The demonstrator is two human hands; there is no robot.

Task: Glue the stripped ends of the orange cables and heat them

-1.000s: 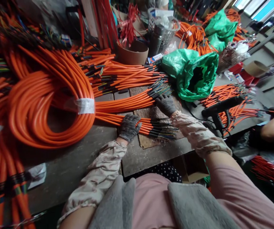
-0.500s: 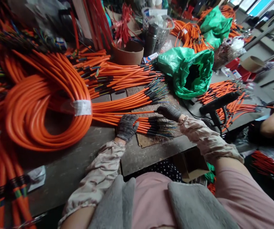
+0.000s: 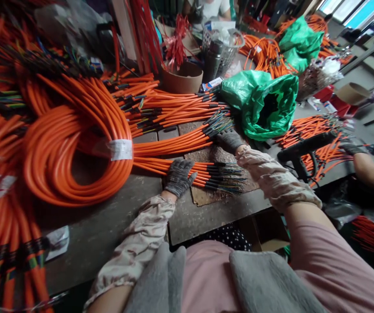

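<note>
White tape [image 3: 120, 149] on orange cable coil [image 3: 40, 150] is illegible.

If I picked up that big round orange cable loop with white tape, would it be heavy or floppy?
The big coil of orange cable looks fairly heavy, because many thick strands are bundled together. The white tape band probably holds it together, though it may sag. Each strand curves smoothly, so it seems springy rather than floppy.

Gloved left hand [image 3: 179, 177] on orange cables [image 3: 203, 177], right hand [image 3: 229, 141] at another bundle [image 3: 187, 144]
</note>
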